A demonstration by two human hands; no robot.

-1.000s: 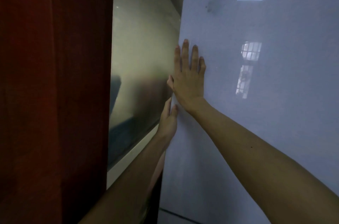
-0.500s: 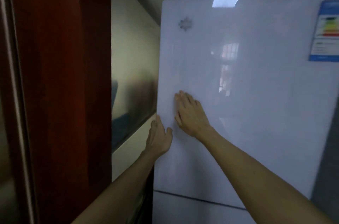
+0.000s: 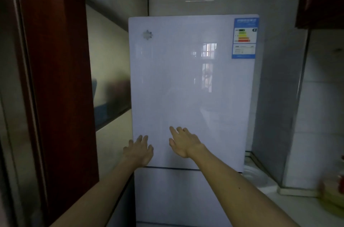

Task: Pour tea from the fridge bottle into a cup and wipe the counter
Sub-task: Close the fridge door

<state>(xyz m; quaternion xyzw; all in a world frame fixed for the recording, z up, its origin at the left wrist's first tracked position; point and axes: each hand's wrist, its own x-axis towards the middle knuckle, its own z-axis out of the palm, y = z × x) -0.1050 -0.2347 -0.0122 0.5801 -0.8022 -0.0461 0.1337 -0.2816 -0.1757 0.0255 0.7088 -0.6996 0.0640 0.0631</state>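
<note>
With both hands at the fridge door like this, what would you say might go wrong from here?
1. The left hand and right hand are spread open near the lower left of the upper fridge door, and no handle shows; the fingers may slip off the glossy surface.
2. The red panel stands close on the left, so elbow room looks tight there.
3. Blurred items at the counter edge could be knocked when turning back.

Dim, soft focus, window glare on fridge door (image 3: pixel 186 87)
</note>
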